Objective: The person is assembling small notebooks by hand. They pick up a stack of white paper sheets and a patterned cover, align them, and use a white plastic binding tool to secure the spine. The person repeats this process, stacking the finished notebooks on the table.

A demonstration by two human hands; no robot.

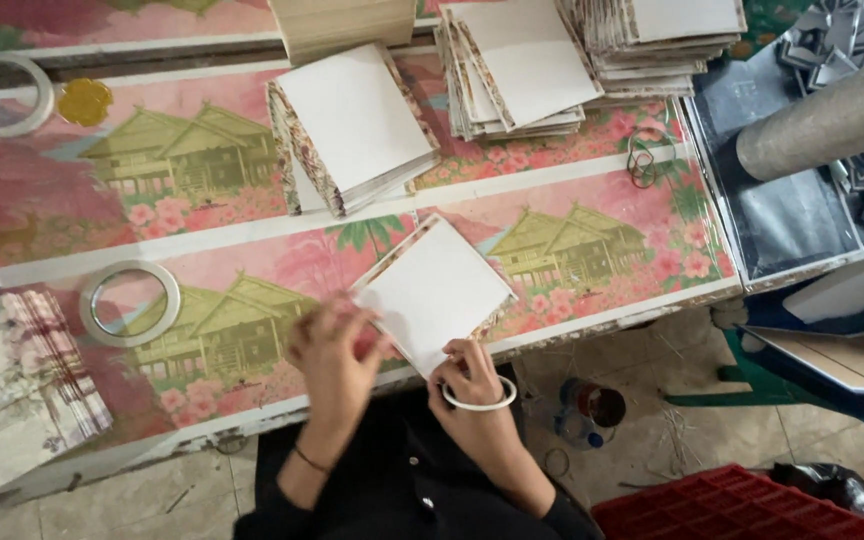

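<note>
- Resting at the table's [592,310] near edge, a white card bundle [434,292] is steadied by the left hand [337,350], fingers curled on its corner.
- Its lower corner is pinched by the right hand [472,385], so that it is kept squared.

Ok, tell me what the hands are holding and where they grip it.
Both hands hold a small stack of white cards: the left hand at its left corner, the right hand at its bottom corner.
</note>
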